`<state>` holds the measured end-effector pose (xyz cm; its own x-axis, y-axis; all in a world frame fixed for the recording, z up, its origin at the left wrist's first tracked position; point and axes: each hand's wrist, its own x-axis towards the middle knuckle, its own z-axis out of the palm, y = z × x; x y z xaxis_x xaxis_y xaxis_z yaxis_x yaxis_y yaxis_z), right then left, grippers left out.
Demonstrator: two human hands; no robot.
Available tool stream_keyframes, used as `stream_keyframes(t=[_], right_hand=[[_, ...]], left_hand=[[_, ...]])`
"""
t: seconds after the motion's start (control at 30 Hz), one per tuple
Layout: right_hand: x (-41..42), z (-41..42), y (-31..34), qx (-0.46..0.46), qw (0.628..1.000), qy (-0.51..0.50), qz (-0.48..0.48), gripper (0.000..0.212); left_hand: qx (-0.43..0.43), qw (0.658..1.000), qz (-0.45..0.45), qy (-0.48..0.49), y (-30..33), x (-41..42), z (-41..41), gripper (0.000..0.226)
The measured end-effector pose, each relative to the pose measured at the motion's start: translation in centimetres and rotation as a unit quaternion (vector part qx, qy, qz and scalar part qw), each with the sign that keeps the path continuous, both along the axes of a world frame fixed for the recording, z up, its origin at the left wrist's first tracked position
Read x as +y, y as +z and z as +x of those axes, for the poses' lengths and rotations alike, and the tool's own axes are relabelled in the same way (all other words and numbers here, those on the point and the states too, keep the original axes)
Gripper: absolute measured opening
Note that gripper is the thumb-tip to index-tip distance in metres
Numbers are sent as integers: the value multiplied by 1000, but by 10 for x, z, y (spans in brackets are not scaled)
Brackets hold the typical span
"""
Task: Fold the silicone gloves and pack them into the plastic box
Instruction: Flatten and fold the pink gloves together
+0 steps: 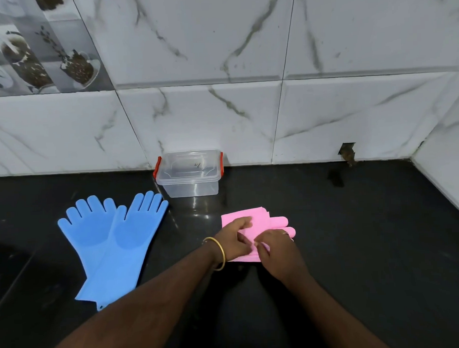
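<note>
Two hands work a folded pink silicone glove (253, 225) on a black counter (356, 247) at centre frame. The left hand (234, 240), a gold bangle (217, 252) on its wrist, presses the fold with fingers nearly straight; the right hand (275, 247) pinches the glove's near edge. A blue glove pair (111, 243) lies flat at left. The lidded clear plastic box (190, 172) stands against the marble-tiled wall (245, 69).

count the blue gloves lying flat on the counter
2: left blue glove and right blue glove lie side by side, overlapping, left of the hands. None looks hidden.
</note>
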<state>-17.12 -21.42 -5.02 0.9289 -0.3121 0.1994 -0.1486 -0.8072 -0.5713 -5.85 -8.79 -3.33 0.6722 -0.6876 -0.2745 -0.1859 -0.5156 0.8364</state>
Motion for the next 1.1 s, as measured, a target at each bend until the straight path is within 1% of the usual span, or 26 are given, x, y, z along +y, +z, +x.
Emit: stream_keyframes(t=[0.07, 0.1, 0.13, 0.17, 0.23, 0.33, 0.43, 0.5, 0.6, 0.67, 0.77, 0.8, 0.83, 0.87, 0.9, 0.97, 1.0, 1.03, 1.1], right_hand=[[0, -2, -5, 1, 999, 1, -37, 17], [1, -4, -7, -3, 999, -6, -51, 16], [3, -4, -8, -5, 998, -15, -61, 16], [5, -5, -9, -6, 997, -22, -69, 16], [9, -5, -11, -4, 997, -32, -72, 18], [12, -6, -13, 13, 997, -43, -55, 23], [13, -7, -12, 39, 997, -44, -41, 28], [14, -7, -9, 55, 997, -40, -42, 32], [17, -6, -3, 94, 994, -51, -31, 39], [24, -2, 6, 95, 992, -84, 2, 37], [38, 8, 31, 97, 979, -173, 40, 37], [43, 12, 40, 101, 973, -194, 71, 40], [47, 15, 49, 100, 966, -206, 119, 43], [52, 18, 58, 91, 956, -207, 187, 45], [56, 19, 67, 69, 938, -198, 275, 48], [65, 21, 84, -6, 873, -165, 459, 53], [69, 22, 92, -45, 835, -157, 526, 54], [71, 21, 100, -78, 797, -153, 579, 52], [73, 20, 111, -133, 729, -141, 657, 39]], left_hand=[[-100, 990, 8, 97, -2, 5, 6, 49], [-137, 978, 15, 155, -3, 8, 8, 41], [-146, 968, 28, 204, -5, 11, 10, 38], [-125, 960, 45, 245, -7, 12, 12, 40], [-36, 953, 65, 294, -10, 10, 13, 48], [82, 947, 38, 307, -9, 1, 15, 46], [192, 933, 0, 305, -2, -3, 18, 40], [224, 927, -17, 299, 1, -3, 20, 41], [231, 930, -42, 281, 5, -1, 17, 41], [196, 940, -58, 274, 8, 1, 14, 34], [106, 962, -82, 240, 20, 2, 6, 24], [79, 967, -95, 224, 25, 2, 3, 20], [52, 970, -110, 209, 32, 3, 0, 16], [20, 974, -126, 190, 38, 5, -2, 13], [-22, 976, -137, 166, 45, 7, -5, 11], [-128, 975, -151, 102, 60, 13, -11, 10], [-177, 968, -165, 67, 67, 16, -13, 12], [-223, 958, -180, 29, 72, 18, -17, 14], [-313, 931, -182, -44, 84, 19, -22, 18]])
